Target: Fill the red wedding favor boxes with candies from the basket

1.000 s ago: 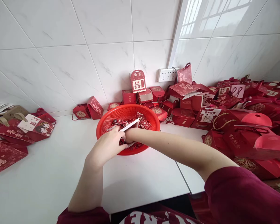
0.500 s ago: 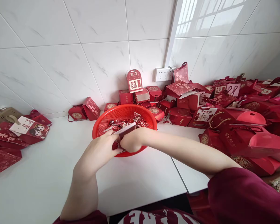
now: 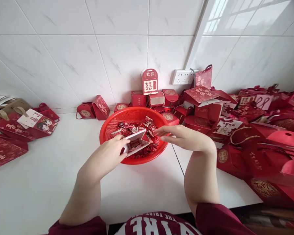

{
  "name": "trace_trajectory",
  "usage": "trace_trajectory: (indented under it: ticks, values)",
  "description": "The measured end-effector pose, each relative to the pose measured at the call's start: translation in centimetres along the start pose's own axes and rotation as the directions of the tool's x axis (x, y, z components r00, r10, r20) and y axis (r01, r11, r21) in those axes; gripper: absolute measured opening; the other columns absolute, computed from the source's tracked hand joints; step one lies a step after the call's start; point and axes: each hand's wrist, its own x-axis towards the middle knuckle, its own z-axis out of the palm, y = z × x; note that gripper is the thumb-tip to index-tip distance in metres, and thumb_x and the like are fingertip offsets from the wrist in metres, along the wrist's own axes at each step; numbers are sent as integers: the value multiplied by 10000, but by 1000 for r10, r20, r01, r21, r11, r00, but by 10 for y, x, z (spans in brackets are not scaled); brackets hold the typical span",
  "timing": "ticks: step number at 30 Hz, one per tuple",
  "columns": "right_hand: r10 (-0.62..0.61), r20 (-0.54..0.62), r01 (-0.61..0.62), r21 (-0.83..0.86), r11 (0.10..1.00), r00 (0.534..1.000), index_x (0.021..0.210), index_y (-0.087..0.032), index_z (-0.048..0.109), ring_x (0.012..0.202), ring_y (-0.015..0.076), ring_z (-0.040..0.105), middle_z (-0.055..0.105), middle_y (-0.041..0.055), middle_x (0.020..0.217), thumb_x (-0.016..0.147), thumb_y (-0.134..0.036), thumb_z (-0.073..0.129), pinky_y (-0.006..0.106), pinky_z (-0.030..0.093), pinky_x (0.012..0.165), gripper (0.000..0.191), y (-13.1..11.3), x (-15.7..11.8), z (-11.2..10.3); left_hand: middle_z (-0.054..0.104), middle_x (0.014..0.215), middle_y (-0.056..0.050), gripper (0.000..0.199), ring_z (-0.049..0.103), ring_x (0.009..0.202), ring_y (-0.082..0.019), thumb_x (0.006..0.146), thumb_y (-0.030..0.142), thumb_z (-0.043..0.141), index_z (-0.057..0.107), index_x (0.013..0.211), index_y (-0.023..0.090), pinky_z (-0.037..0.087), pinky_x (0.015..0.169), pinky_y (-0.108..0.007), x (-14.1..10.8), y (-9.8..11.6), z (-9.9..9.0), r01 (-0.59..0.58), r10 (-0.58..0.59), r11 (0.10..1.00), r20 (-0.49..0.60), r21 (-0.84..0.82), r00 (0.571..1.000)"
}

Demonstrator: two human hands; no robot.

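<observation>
A red plastic basket [image 3: 106, 125] stands on the white counter with wrapped candies [image 3: 150, 124] inside it. My left hand [image 3: 107, 153] grips a small open gift box [image 3: 138, 135] over the near part of the basket. The box is tilted with its mouth towards me, and wrapped pieces show inside. My right hand [image 3: 176, 135] is at the basket's right rim, fingers stretched out, with nothing visible in it.
Red gift boxes [image 3: 170, 96] are stacked behind the basket near a wall socket [image 3: 183, 77]. A large heap of red boxes and bags [image 3: 257, 156] fills the right side. More gift bags [image 3: 36, 124] stand at the left. A tiled wall [image 3: 122, 65] closes off the back.
My right hand has come out of the box and moved right to the basket's rim, its fingers now extended. The box's open mouth shows more. The view has shifted slightly.
</observation>
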Motion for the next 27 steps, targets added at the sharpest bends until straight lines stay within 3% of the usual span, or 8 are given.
trace_trajectory:
  ticks: [3,5,8,12,15,18,24,27]
  values:
    - [145,-40,-148,-76,986,989,1283,-239,614,1056,222,670,714,52,1193,1016,-376,453,338,509,895,340,2,22,7,676,1034,-56,358,672,908,-234,930,288,461,662,1226,289,521,753,-323,4,-5,-3,81,-82,996,34,25,996]
    - [195,-56,-201,-132,971,979,1287,-228,611,1055,231,670,716,68,1187,1020,-370,443,332,502,890,346,4,34,9,675,1079,-50,380,673,931,-233,949,313,445,630,1281,296,527,763,-330,7,-12,-5,105,-105,994,4,4,994]
    - [265,-132,-292,-288,912,955,1278,-194,621,1087,247,662,708,110,1199,1032,-287,394,329,491,899,348,14,47,13,659,1203,-41,358,689,955,-220,940,369,498,636,1256,278,546,807,-331,12,-22,-6,118,-129,990,-149,-80,980]
    - [326,-199,-379,-389,839,924,1187,-131,665,1074,289,668,714,176,1135,1003,-172,384,353,488,887,338,30,56,17,660,1251,-19,330,709,932,-184,912,331,565,644,1220,243,555,889,-315,17,-27,-5,153,-206,975,-390,-164,897]
    - [338,-187,-386,-397,833,922,1151,-136,678,1044,298,677,727,174,1073,987,-151,408,354,494,868,316,39,59,17,656,1266,-11,314,709,909,-163,910,300,577,655,1208,238,556,936,-306,21,-27,-7,142,-197,979,-485,-148,852]
    - [348,-154,-381,-404,832,925,1121,-143,695,1040,315,681,732,182,1045,969,-153,465,356,501,862,275,42,66,21,648,1277,-21,323,708,912,-166,921,310,567,649,1223,234,564,958,-321,25,-28,-10,150,-201,979,-497,-141,844]
    - [383,-48,-367,-415,833,923,1186,-165,676,1036,296,694,726,173,1111,957,-165,517,350,522,835,278,41,101,55,642,1287,-6,304,711,944,-170,918,306,572,652,1207,260,571,960,-314,27,-33,-9,138,-198,975,-391,-176,899]
    - [405,6,-363,-431,826,914,1082,-143,721,1011,295,705,739,178,1065,950,-135,503,357,530,828,254,44,113,67,636,1295,10,303,713,962,-159,909,292,586,657,1204,272,573,934,-272,25,-36,-10,117,-183,974,-363,-195,914]
